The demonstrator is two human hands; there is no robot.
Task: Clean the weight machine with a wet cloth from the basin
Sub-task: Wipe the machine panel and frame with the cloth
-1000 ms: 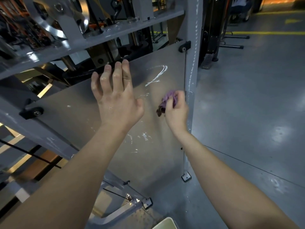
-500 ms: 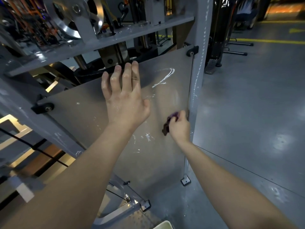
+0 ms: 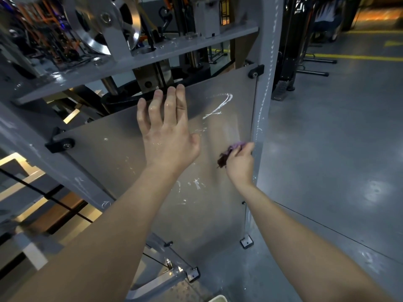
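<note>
Head view: left hand (image 3: pixel 170 140), fingers (image 3: pixel 169 105) straight, flat on panel (image 3: pixel 113 166); right hand (image 3: pixel 238 165), fingers curled round purple cloth (image 3: pixel 235 146).

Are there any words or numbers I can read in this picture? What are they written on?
No text here can be read for sure.
Black machine at the back: a pale logo with tiny letters beneath, too blurred to read.
Grey panel: the white squiggle is a smear, not a number.
Floor: yellow lines, no words.
</note>
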